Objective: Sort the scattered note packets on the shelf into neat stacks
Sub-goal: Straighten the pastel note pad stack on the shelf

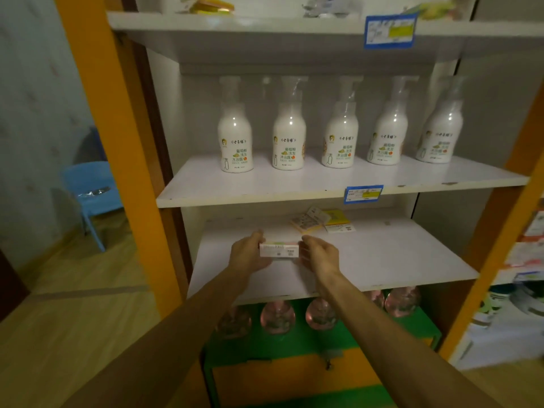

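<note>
Left hand (248, 254) and right hand (319, 254) grip a white-and-pink note packet (279, 250) above the white shelf board (397, 254); behind it, yellow packets (322, 220) lie unsorted.

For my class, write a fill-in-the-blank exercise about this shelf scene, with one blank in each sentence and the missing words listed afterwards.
1. The white rectangular note packet is held between ____ hands, the left hand and the right hand.
2. The shelf above holds ____ white pump bottles.
3. The loose yellow note packets lie toward the ____ of the white shelf board.
4. The small plastic chair on the floor is ____.

Missing words: two; five; back; blue
</note>
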